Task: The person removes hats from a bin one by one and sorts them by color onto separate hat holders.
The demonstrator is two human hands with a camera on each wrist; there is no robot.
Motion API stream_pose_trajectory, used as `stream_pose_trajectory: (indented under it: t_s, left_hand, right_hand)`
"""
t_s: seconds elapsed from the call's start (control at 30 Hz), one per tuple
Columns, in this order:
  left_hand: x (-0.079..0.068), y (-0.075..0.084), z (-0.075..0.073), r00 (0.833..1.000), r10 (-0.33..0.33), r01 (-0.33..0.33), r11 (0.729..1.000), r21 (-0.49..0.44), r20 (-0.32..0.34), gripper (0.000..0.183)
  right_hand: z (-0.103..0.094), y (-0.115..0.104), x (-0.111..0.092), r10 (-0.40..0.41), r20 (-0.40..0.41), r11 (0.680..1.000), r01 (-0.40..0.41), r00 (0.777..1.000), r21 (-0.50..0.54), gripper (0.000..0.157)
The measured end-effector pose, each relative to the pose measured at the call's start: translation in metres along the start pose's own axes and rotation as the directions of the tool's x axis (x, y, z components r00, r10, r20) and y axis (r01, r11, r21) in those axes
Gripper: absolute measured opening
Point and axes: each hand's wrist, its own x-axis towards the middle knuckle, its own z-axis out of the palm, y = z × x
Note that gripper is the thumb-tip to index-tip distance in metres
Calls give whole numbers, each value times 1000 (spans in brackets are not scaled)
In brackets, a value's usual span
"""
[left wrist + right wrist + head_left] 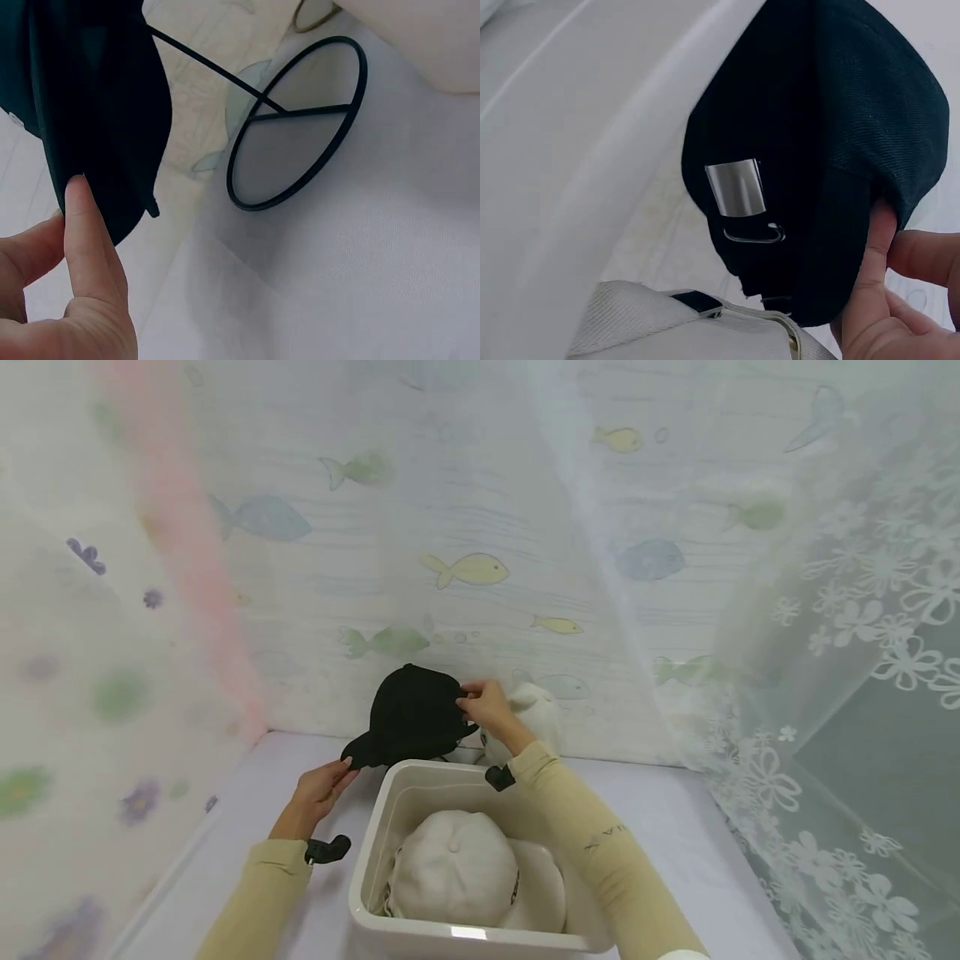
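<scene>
A black baseball cap (417, 714) is held between both hands behind the bin, its brim pointing left. My left hand (318, 791) pinches the brim between thumb and fingers, as the left wrist view shows with the hand (82, 277) at the brim's edge. At the cap's back edge, my right hand (489, 703) pinches the fabric near the strap opening. A metal buckle (736, 187) shows on the strap. Under the cap, a black wire stand (298, 187) with a round base reaches up toward it; its top is hidden.
A cream plastic bin (367, 852) stands in front, with a white cap (456, 868) inside. Another white cap (536, 714) sits behind my right forearm, close to the black cap. A fish-print curtain (465, 510) hangs at the back of the white-covered table (645, 827).
</scene>
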Motion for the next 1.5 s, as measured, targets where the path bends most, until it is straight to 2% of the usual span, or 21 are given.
stream_pose_trajectory:
  t_s: [0.2, 0.47, 0.67, 0.83, 1.03, 1.13, 1.27, 1.5]
  left_hand:
    - [2, 4, 1, 1000, 27, -27, 999, -41, 1, 61]
    - [8, 23, 7, 997, 57, -57, 998, 4, -54, 60]
    - [15, 27, 10, 990, 92, -86, 994, 61, -103, 60]
    - [21, 22, 12, 984, 118, -104, 989, 106, -136, 56]
    - [23, 13, 19, 989, 69, -62, 996, 60, -131, 50]
    - [22, 10, 20, 991, 57, -56, 998, 17, -125, 37]
    - [23, 7, 22, 987, 66, -64, 998, 18, -143, 24]
    - [26, -4, 26, 982, 85, -63, 989, 132, -168, 50]
  right_hand:
    - [0, 1, 3, -15, -7, 995, 14, 1000, -101, 39]
    - [-6, -5, -3, 16, 14, 1000, -16, 1000, -4, 41]
    - [-2, -5, -14, 18, 40, 999, -17, 999, -30, 43]
    - [3, -1, -22, 9, 58, 997, -5, 998, -83, 43]
    - [2, 6, -21, -33, 51, 991, 40, 998, -128, 44]
    - [3, 6, -19, -39, 38, 989, 44, 999, -144, 44]
    - [5, 6, -16, -25, 23, 983, 29, 999, -182, 42]
    - [7, 11, -16, -18, 28, 974, 24, 999, -224, 42]
